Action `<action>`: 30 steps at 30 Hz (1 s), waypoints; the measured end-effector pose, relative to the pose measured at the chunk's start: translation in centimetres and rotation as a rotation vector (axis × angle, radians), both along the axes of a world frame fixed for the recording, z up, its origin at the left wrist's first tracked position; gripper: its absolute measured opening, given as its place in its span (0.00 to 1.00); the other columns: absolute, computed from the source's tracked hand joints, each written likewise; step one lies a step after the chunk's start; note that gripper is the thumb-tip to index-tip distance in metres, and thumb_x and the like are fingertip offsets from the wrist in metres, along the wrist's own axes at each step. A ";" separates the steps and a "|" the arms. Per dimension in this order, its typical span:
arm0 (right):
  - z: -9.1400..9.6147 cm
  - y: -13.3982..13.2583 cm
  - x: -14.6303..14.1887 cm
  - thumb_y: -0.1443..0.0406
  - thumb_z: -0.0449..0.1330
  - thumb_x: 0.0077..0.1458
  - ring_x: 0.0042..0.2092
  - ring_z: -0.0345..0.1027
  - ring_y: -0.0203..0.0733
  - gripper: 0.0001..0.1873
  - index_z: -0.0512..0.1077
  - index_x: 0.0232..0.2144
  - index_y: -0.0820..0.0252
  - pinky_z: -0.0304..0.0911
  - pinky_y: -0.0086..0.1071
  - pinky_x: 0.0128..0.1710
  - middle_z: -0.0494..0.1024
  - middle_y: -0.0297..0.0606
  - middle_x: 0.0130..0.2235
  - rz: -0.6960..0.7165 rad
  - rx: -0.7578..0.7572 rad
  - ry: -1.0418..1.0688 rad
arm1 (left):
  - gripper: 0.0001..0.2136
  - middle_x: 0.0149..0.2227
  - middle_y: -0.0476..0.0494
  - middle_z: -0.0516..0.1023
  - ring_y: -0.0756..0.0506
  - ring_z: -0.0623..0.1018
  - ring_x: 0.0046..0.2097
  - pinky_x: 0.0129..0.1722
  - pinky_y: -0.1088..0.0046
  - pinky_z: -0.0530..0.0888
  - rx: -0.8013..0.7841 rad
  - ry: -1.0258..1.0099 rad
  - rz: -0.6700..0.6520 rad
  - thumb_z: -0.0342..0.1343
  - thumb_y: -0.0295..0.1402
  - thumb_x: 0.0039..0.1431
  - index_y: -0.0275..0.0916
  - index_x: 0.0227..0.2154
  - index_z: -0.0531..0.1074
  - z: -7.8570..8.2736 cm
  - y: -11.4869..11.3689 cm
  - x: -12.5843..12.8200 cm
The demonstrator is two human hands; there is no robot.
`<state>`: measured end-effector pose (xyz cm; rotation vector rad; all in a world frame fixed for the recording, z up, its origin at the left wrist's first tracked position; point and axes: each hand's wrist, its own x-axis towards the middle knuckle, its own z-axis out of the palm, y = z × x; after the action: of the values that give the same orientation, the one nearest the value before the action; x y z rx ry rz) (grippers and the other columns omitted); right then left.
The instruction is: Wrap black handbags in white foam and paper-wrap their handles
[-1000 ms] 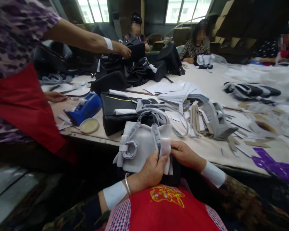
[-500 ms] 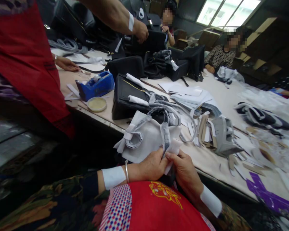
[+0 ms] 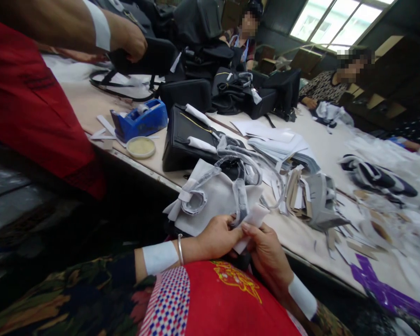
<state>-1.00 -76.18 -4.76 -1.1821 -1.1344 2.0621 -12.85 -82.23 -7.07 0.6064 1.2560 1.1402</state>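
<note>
Daylight from a window (image 3: 313, 21) reaches a crowded workroom, where a zipped bag (image 3: 177, 151) lies at the near edge of a long table (image 3: 322, 133). On the near side of the zipped bag, a worker's left hand (image 3: 217, 235) and right hand (image 3: 269, 249) meet on a white strip (image 3: 256, 215), pinched between thumbs and fingers, both grips closed. Rising beside the strip is the grey strap (image 3: 240, 198) of a pale bag (image 3: 215, 214), tilted just in front of the zipped bag; whether the bags touch cannot be told. Left of the zipped bag sit a round dish (image 3: 140, 148) and a blue dispenser (image 3: 143, 122). Right of it lie a paper stack (image 3: 290, 147), card strips (image 3: 294, 191) and a grey dispenser (image 3: 324, 200); farther right, purple tape (image 3: 388, 289) shows at the table's edge. Beyond the zipped bag, black bags (image 3: 203, 65) crowd together, and to its upper left a co-worker's hand (image 3: 135, 44) grasps a black piece (image 3: 157, 56).
</note>
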 end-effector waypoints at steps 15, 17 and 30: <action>0.8 2.5 2.3 0.55 0.67 0.54 0.34 0.72 0.43 0.18 0.76 0.43 0.59 0.69 0.35 0.36 0.79 0.37 0.34 0.336 0.133 -0.061 | 0.19 0.27 0.47 0.76 0.49 0.73 0.27 0.24 0.76 0.67 0.106 0.042 0.032 0.60 0.47 0.56 0.32 0.36 0.76 -0.4 -0.1 -0.3; 1.5 3.6 3.5 0.54 0.65 0.56 0.33 0.69 0.40 0.17 0.77 0.42 0.60 0.66 0.33 0.37 0.78 0.36 0.33 0.506 0.280 -0.148 | 0.17 0.29 0.46 0.76 0.49 0.73 0.28 0.26 0.76 0.68 0.110 0.057 0.035 0.60 0.45 0.56 0.32 0.36 0.77 -0.3 -0.1 -0.3; -0.6 6.4 3.8 0.50 0.65 0.52 0.29 0.66 0.38 0.21 0.80 0.36 0.62 0.65 0.32 0.33 0.74 0.31 0.25 0.566 0.289 -0.242 | 0.21 0.27 0.43 0.77 0.48 0.73 0.26 0.24 0.74 0.67 0.023 0.081 -0.042 0.60 0.49 0.54 0.31 0.29 0.77 -0.4 -0.1 -0.5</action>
<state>2.83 -69.75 -5.40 -1.0678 -1.9960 2.0658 -13.32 -82.32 -7.51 0.6982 1.2946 1.1060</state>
